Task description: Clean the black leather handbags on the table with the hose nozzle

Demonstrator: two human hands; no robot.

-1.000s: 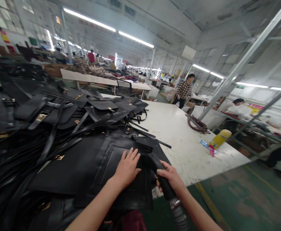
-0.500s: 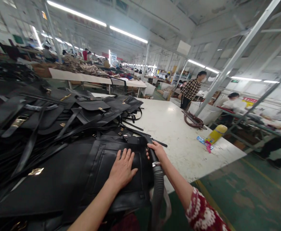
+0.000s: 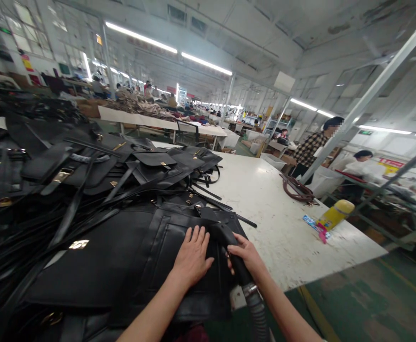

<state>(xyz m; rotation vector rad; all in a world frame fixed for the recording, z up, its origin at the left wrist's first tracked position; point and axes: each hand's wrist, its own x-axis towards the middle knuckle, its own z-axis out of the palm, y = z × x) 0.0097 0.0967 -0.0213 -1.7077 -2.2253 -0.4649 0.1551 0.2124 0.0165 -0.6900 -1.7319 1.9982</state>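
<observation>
My left hand [image 3: 192, 257] lies flat with fingers stretched out on a black leather bag [image 3: 129, 251] at the front of a big heap. My right hand [image 3: 246, 256] is wrapped round the black nozzle [image 3: 225, 237] of a grey ribbed hose [image 3: 258, 313]. The nozzle's tip rests on the bag's upper right corner, just right of my left fingers.
Many more black bags and straps [image 3: 87, 171] are piled to the left on the white table [image 3: 272, 223]. A yellow bottle [image 3: 334, 214] and brown straps [image 3: 297, 190] lie at the table's right edge. A person in a checked shirt [image 3: 311, 147] stands beyond. The green floor [image 3: 372, 294] is on the right.
My right hand has drawn the nozzle back towards me across the bag after pushing it forward. My left hand stays flat on the bag. The person in the checked shirt has walked right.
</observation>
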